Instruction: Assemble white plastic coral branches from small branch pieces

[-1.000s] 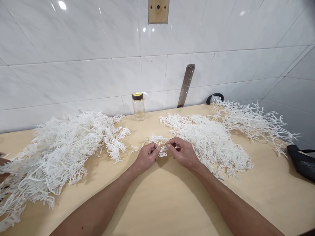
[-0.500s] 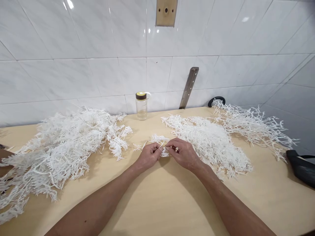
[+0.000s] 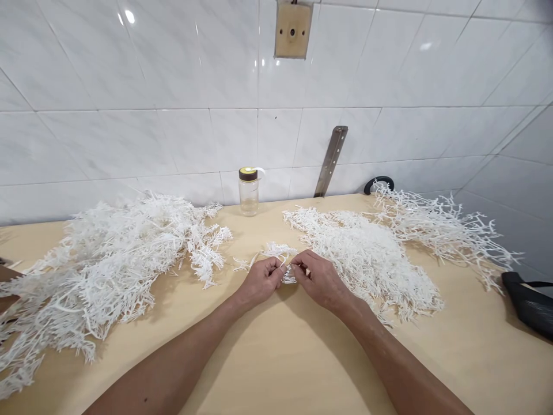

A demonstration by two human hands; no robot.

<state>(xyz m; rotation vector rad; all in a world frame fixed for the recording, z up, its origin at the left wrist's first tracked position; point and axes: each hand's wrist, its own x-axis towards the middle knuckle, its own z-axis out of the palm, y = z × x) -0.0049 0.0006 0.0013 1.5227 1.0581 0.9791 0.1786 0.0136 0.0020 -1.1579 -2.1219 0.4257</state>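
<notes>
Between my two hands is a white branched plastic sprig (image 3: 288, 275), its middle partly covered by my fingers. My left hand (image 3: 262, 280) pinches its stem between thumb and forefinger. From the other side, the thumb and fingertips of my right hand (image 3: 317, 275) close on the sprig's small branches. Just beyond the fingertips, more white sprig (image 3: 276, 249) lies on the table. A large heap of white sprigs (image 3: 129, 253) spreads to the left, and a flatter pile (image 3: 367, 259) lies close to my right hand.
A clear bottle (image 3: 249, 193) with a dark and yellow lid stands by the tiled wall. Beside it a metal strip (image 3: 332, 161) leans on the tiles. Longer branched sprigs (image 3: 444, 225) lie far right, near a black curved object (image 3: 379, 183) and a black item (image 3: 529, 302).
The view has tilted up slightly, so everything sits a little lower. My hands stay at the same spot, with the right fingers shifted slightly on the sprig.
</notes>
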